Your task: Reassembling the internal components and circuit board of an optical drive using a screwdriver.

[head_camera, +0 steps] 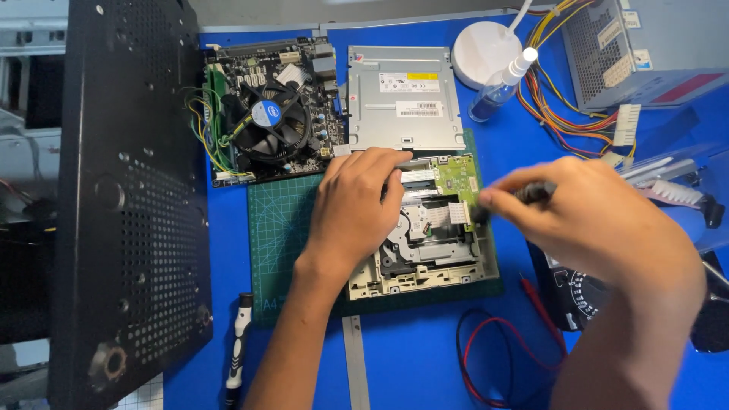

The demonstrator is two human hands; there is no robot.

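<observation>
Under left hand (355,203): opened drive (425,243) partly hidden.

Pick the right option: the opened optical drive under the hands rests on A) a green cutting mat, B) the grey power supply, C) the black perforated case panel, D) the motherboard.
A: the opened optical drive lies on the green cutting mat on the blue table, with the left hand pressing on it and the right hand holding a dark tool at its green circuit board.
</observation>
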